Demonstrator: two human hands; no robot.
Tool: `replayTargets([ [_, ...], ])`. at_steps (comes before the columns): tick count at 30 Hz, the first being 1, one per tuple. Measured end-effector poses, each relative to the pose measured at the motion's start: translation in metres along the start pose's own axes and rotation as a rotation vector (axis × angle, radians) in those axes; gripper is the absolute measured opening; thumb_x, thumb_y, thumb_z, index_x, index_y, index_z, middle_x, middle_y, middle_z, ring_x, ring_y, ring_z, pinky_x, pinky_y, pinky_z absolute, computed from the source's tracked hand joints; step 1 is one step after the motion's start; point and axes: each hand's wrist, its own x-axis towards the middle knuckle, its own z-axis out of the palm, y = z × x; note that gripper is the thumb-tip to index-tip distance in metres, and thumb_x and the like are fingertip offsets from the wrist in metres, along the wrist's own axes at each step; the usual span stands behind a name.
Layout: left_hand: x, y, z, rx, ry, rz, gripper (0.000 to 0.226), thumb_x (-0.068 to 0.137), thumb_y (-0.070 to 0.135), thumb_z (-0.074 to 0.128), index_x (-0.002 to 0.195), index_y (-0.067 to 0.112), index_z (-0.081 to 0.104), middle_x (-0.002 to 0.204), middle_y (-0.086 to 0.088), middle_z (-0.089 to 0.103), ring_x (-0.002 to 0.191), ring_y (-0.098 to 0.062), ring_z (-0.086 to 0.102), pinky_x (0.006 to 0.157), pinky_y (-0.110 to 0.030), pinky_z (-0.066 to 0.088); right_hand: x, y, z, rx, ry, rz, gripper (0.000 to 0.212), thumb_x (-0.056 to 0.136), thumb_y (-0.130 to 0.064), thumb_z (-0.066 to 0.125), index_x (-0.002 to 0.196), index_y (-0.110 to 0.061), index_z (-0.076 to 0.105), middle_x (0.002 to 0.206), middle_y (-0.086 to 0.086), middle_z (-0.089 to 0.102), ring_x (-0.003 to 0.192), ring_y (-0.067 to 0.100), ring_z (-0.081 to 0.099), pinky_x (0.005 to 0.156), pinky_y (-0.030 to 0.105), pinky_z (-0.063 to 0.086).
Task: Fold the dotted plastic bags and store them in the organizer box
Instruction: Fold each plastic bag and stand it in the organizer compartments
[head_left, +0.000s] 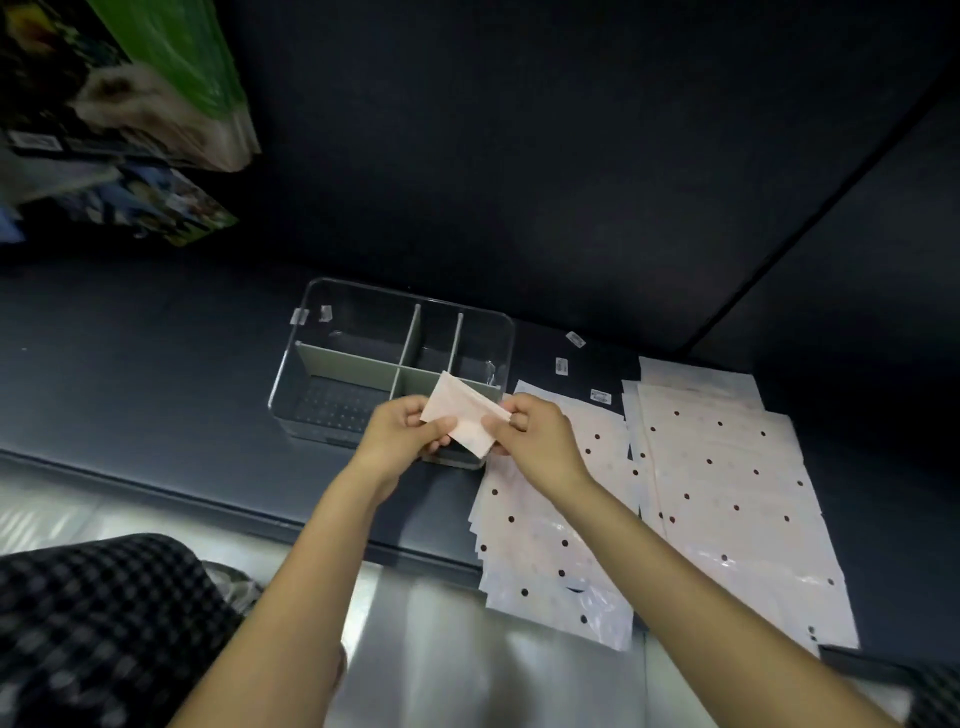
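Hands, two of them, meet over the near right corner of the organizer box (311, 332). The left hand (402, 434) pinches the left end of one folded bag (462, 415) and the right hand (535, 434) pinches its right end, thumbs on top. The folded bag is a small pale pink slab held just above the box, its long axis slanting from upper left to lower right, one corner pointing up toward the dividers.

The box is one clear rectangular container with grey dividers (358, 364) that form five compartments so far as can be seen: three along the far side, two along the near side.

Two overlapping piles of flat dotted bags (727, 467) lie to the right of the box on the dark surface (130, 364); the sheets in each pile are too layered to count. Their long axes run from far to near, and the near ends hang past the surface edge. Three small white tags (561, 366) lie beyond the piles.
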Motion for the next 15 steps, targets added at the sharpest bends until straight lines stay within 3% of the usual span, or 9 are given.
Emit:
replayTargets([
  [4, 0.009, -0.003, -0.031, 0.111, 0.142, 0.031, 0.012, 0.082, -0.001, 0.069, 0.087, 0.007, 0.062, 0.058, 0.004, 0.065, 0.052, -0.004, 0.056, 0.055, -0.015, 0.045, 0.005, -0.004, 0.026, -0.175, 0.026, -0.074, 0.012, 0.086, -0.020, 0.062, 0.086, -0.016, 0.074, 0.079, -0.006, 0.068, 0.071, 0.009, 0.058, 0.059, 0.018, 0.041],
  [8, 0.013, -0.016, -0.042, 0.350, 0.413, 0.122, 0.021, 0.080, 0.011, 0.073, 0.098, 0.014, 0.061, 0.085, -0.003, 0.065, 0.078, -0.013, 0.059, 0.076, -0.023, 0.046, 0.017, -0.005, 0.048, -0.351, 0.203, -0.016, 0.017, 0.089, -0.023, 0.058, 0.091, -0.018, 0.074, 0.085, -0.002, 0.072, 0.077, 0.016, 0.061, 0.060, 0.023, 0.038],
  [12, 0.012, -0.027, -0.039, 0.404, 0.398, 0.197, 0.016, 0.084, 0.013, 0.068, 0.100, 0.013, 0.064, 0.097, -0.003, 0.067, 0.093, -0.016, 0.061, 0.086, -0.032, 0.049, 0.026, 0.002, 0.076, -0.564, 0.273, -0.016, 0.020, 0.092, -0.028, 0.051, 0.095, -0.019, 0.069, 0.087, 0.002, 0.069, 0.082, 0.024, 0.062, 0.061, 0.028, 0.042],
  [15, 0.014, -0.028, -0.038, 0.520, 0.375, 0.244, 0.011, 0.088, 0.016, 0.064, 0.098, 0.015, 0.067, 0.098, -0.002, 0.067, 0.091, -0.016, 0.061, 0.084, -0.032, 0.049, 0.027, 0.009, 0.096, -0.658, 0.255, -0.094, 0.024, 0.092, -0.029, 0.050, 0.097, -0.016, 0.069, 0.089, 0.006, 0.069, 0.091, 0.026, 0.058, 0.073, 0.032, 0.041],
])
